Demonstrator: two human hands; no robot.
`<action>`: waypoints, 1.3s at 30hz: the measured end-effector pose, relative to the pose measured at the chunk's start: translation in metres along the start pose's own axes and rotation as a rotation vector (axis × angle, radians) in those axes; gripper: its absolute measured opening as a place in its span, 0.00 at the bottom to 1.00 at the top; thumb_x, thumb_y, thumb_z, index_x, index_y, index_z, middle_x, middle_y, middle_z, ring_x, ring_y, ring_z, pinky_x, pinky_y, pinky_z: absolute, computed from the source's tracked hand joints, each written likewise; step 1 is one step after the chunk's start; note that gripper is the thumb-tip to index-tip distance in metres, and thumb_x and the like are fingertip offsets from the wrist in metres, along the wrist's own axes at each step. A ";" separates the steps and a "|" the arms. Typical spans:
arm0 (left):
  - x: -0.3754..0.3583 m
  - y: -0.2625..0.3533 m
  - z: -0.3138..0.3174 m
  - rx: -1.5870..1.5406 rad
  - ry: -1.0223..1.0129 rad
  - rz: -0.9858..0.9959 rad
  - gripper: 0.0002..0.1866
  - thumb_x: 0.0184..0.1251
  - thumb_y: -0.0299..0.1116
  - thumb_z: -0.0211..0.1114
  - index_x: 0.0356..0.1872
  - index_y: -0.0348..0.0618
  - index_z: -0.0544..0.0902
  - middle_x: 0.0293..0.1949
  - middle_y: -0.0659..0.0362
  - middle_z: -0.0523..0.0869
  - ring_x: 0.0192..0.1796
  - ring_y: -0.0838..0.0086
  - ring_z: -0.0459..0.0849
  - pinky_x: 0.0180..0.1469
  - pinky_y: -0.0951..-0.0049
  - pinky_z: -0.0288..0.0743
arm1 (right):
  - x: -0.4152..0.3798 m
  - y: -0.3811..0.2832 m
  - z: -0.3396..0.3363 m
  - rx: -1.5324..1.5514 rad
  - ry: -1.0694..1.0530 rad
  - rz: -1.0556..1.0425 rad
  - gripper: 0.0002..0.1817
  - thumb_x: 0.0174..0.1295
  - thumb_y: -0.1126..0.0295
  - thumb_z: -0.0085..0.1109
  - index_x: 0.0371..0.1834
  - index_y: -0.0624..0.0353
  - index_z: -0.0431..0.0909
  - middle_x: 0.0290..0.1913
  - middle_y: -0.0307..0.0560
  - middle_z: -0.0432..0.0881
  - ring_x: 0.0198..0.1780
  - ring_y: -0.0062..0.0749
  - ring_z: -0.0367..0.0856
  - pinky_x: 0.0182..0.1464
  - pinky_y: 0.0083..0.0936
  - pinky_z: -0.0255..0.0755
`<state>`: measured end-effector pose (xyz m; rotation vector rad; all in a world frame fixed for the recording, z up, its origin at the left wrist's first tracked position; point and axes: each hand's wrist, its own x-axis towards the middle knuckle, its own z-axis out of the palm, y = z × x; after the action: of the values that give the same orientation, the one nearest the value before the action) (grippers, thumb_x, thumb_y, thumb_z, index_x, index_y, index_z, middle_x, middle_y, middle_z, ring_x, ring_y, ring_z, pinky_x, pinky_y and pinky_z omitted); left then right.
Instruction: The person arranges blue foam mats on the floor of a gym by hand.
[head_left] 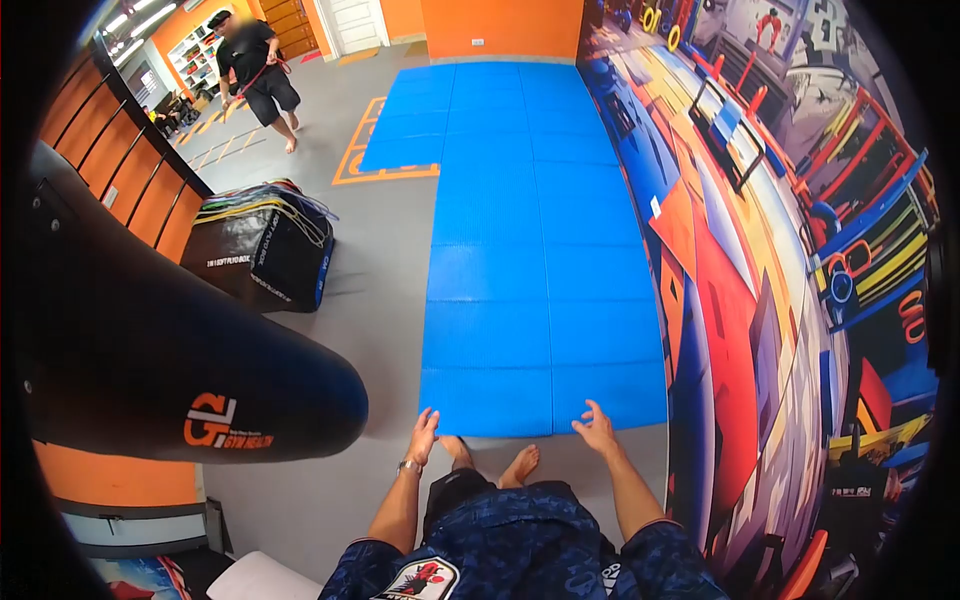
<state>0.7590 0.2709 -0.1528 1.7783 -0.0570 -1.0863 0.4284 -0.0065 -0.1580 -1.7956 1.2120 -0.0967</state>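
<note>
My left hand (423,438) hangs in front of my body at the near left corner of a long blue floor mat (490,270). It wears a metal-banded watch (410,466), and its fingers are stretched out with nothing in them. Opposite it, over the mat's near edge, is my right hand (597,430), fingers apart and holding nothing. Both forearms reach forward from a dark patterned jersey (510,540). My bare feet (520,466) stand on the grey floor just short of the mat.
A black punching bag (200,340) hangs close on my left. Behind it, a black plyo box (270,245) carries jump ropes (290,205). A person (262,75) walks barefoot at the far left, holding a red rope or band. A mural wall (740,300) borders the mat on the right.
</note>
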 end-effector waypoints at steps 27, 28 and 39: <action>-0.170 -0.119 -0.016 0.048 -0.061 0.113 0.37 0.68 0.52 0.62 0.72 0.43 0.62 0.66 0.46 0.71 0.65 0.60 0.72 0.62 0.61 0.71 | -0.233 0.048 0.043 -0.050 -0.011 0.075 0.42 0.57 0.59 0.69 0.72 0.54 0.58 0.55 0.49 0.77 0.44 0.36 0.82 0.49 0.35 0.76; -0.173 -0.129 -0.018 0.062 -0.041 0.115 0.37 0.68 0.52 0.62 0.72 0.43 0.63 0.66 0.46 0.71 0.65 0.60 0.73 0.62 0.61 0.70 | -0.240 0.048 0.044 -0.041 -0.009 0.075 0.41 0.57 0.58 0.69 0.72 0.54 0.58 0.55 0.50 0.77 0.45 0.36 0.82 0.49 0.35 0.77; -0.199 -0.139 0.012 0.022 0.132 0.201 0.37 0.65 0.50 0.64 0.70 0.39 0.65 0.63 0.43 0.74 0.65 0.58 0.74 0.64 0.62 0.68 | -0.250 0.061 0.027 -0.047 0.022 -0.045 0.41 0.60 0.53 0.66 0.72 0.57 0.58 0.58 0.53 0.75 0.46 0.38 0.82 0.48 0.35 0.78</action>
<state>0.5746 0.4278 -0.1334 1.8169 -0.1649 -0.8263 0.2729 0.1962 -0.1164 -1.8674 1.1982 -0.1155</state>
